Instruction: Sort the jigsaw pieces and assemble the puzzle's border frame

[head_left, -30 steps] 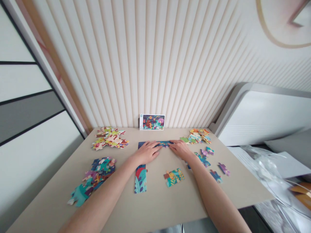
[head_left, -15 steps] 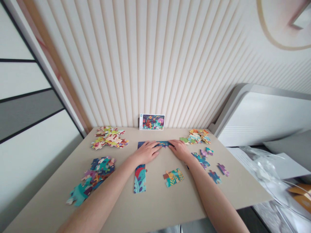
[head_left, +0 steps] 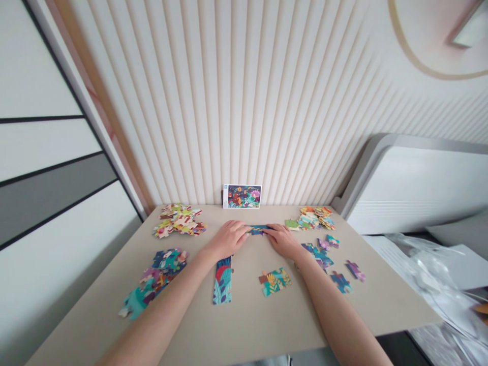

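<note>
A narrow strip of joined jigsaw puzzle pieces [head_left: 258,230], dark blue with orange marks, lies near the back of the table between my hands. My left hand [head_left: 231,238] is closed over the strip's left end, fingers together and bent, hiding the corner. At the right end, my right hand [head_left: 281,238] has its fingers closed on the strip. Below my left wrist lies an upright column of joined pieces [head_left: 222,280] in blue, red and teal. A teal and yellow leaf-patterned section [head_left: 276,281] rests between my forearms.
A picture card [head_left: 244,196] leans against the ribbed wall [head_left: 236,101]. Heaps of pieces sit at the back left [head_left: 179,221], front left [head_left: 154,282] and back right [head_left: 312,217]. Loose pieces [head_left: 341,281] lie right of my right forearm. The table [head_left: 244,325] ends near my body.
My left hand has shifted slightly left over the strip's corner, and its fingers have drawn together. My right hand stays at the right end. The whole view has shifted slightly.
</note>
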`<state>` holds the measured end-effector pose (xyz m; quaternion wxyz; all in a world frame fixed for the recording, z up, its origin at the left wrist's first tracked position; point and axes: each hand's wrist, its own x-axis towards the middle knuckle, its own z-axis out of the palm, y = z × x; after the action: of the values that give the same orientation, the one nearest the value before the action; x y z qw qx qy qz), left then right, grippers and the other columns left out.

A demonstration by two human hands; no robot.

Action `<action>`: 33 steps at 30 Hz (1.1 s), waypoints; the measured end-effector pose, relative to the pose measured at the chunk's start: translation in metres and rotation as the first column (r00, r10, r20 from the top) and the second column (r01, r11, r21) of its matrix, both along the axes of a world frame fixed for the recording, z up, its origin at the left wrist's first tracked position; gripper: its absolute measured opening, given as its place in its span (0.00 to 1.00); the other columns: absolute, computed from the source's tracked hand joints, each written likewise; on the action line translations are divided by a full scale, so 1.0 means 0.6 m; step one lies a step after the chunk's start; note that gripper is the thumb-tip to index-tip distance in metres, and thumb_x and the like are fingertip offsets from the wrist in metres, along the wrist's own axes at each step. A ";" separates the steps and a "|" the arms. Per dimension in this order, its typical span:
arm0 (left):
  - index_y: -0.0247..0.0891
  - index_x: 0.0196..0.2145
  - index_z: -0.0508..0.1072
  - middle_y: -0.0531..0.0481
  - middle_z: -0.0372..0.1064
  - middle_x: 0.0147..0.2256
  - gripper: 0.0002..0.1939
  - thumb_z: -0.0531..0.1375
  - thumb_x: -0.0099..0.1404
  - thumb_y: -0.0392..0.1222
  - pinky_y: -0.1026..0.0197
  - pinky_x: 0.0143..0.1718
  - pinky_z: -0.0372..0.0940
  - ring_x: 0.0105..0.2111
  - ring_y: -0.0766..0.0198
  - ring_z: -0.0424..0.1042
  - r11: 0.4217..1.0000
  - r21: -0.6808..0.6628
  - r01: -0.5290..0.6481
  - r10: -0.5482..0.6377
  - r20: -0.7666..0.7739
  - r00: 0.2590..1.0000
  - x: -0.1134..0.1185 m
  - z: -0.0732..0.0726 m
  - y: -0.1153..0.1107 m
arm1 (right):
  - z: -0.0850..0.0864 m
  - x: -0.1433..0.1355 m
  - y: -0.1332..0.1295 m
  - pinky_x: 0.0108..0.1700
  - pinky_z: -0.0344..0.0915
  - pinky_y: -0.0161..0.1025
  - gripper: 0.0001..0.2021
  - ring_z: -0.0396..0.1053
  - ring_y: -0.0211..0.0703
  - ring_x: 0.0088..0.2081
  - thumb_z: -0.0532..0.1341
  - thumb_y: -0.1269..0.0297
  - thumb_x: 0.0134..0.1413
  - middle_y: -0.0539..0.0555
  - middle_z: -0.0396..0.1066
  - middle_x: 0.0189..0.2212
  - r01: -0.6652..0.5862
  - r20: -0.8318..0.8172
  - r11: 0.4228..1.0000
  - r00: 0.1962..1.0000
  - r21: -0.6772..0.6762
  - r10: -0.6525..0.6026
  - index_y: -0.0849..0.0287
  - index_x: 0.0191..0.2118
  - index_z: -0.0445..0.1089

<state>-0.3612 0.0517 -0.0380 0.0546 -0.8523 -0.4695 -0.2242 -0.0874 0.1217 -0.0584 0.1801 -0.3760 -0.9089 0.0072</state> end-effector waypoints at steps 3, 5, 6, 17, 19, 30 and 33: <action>0.42 0.56 0.75 0.42 0.73 0.54 0.18 0.50 0.77 0.44 0.46 0.62 0.62 0.57 0.52 0.70 1.000 -0.016 -0.025 0.024 -0.042 0.999 -0.022 0.014 -0.020 | 0.000 0.002 0.003 0.64 0.61 0.50 0.18 0.68 0.50 0.61 0.53 0.61 0.73 0.57 0.71 0.61 0.007 0.004 1.000 1.000 -0.016 -0.007 0.48 0.61 0.74; 0.42 0.54 0.76 0.42 0.74 0.53 0.16 0.54 0.75 0.46 0.45 0.62 0.62 0.56 0.50 0.71 0.998 -0.043 -0.037 0.033 -0.080 0.996 -0.042 0.015 -0.043 | -0.001 0.004 0.007 0.63 0.62 0.51 0.18 0.68 0.51 0.62 0.53 0.60 0.73 0.57 0.72 0.61 0.013 0.004 1.000 1.000 -0.027 -0.013 0.48 0.60 0.74; 0.42 0.54 0.76 0.42 0.74 0.54 0.17 0.54 0.75 0.47 0.44 0.62 0.62 0.56 0.50 0.71 0.997 -0.057 -0.046 0.041 -0.096 0.995 -0.053 0.012 -0.057 | -0.002 0.006 0.009 0.63 0.62 0.51 0.18 0.69 0.52 0.62 0.54 0.59 0.72 0.57 0.72 0.61 0.014 0.002 0.999 1.000 -0.031 -0.014 0.49 0.60 0.74; 0.41 0.64 0.70 0.39 0.64 0.66 0.30 0.51 0.75 0.61 0.42 0.69 0.54 0.65 0.47 0.63 0.974 -0.197 -0.111 0.091 -0.107 0.990 -0.088 -0.035 -0.129 | -0.002 0.010 0.003 0.66 0.58 0.52 0.18 0.67 0.52 0.63 0.54 0.60 0.72 0.59 0.70 0.62 0.019 -0.002 1.000 1.000 0.010 -0.019 0.51 0.60 0.74; 0.40 0.64 0.70 0.39 0.64 0.66 0.29 0.52 0.75 0.60 0.43 0.68 0.54 0.65 0.46 0.63 0.973 -0.203 -0.113 0.095 -0.095 0.991 -0.087 -0.037 -0.129 | 0.001 0.006 -0.001 0.65 0.59 0.51 0.18 0.68 0.51 0.62 0.54 0.60 0.73 0.58 0.71 0.61 -0.003 0.004 0.999 1.000 0.039 0.003 0.49 0.60 0.74; 0.43 0.62 0.72 0.41 0.64 0.66 0.28 0.52 0.74 0.60 0.44 0.66 0.58 0.65 0.47 0.64 0.969 -0.215 -0.124 0.113 -0.063 0.992 -0.093 -0.042 -0.132 | 0.019 -0.004 -0.023 0.63 0.61 0.48 0.18 0.71 0.49 0.58 0.52 0.62 0.73 0.56 0.75 0.57 -0.024 0.029 0.998 0.999 0.057 0.023 0.48 0.57 0.76; 0.43 0.63 0.72 0.41 0.64 0.66 0.28 0.53 0.74 0.59 0.44 0.66 0.59 0.65 0.46 0.64 0.969 -0.213 -0.122 0.111 -0.063 0.992 -0.094 -0.042 -0.133 | 0.022 -0.004 -0.024 0.63 0.61 0.47 0.18 0.71 0.48 0.58 0.54 0.63 0.72 0.56 0.75 0.57 -0.021 0.019 0.998 1.000 0.061 0.020 0.48 0.59 0.75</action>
<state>-0.4177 -0.0279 -0.0633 -0.0137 -0.8296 -0.5386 -0.1466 -0.0901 0.1071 -0.0453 0.1831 -0.3611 -0.9141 -0.0220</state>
